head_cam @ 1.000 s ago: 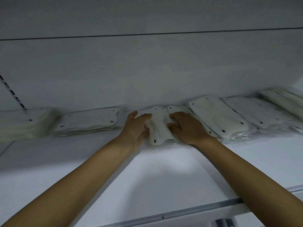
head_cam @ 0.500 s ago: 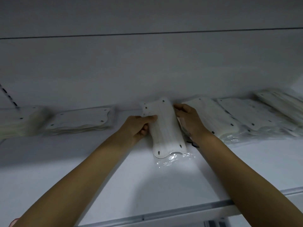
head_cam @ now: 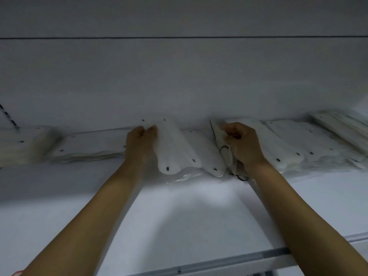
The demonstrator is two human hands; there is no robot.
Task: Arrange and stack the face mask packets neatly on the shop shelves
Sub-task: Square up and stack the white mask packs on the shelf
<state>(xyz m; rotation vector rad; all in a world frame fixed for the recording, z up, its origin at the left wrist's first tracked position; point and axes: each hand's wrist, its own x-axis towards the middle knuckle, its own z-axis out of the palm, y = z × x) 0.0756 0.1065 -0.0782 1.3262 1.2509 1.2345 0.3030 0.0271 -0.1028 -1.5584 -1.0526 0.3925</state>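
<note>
Two hands are seen on one white shelf (head_cam: 179,216). Two loose face mask packets lie between them: the first packet (head_cam: 175,148) is pinched at its left edge by the left hand (head_cam: 140,144), and the second packet (head_cam: 205,154) lies partly under it. A mask bundle (head_cam: 223,148) is gripped by the curled right hand (head_cam: 243,144). Two stacks (head_cam: 93,146) are counted leftward; at least three overlapping piles (head_cam: 288,142) rightward.

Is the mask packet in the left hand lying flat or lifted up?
Lifted: the left hand holds the packet tilted, far end raised against the back wall.
</note>
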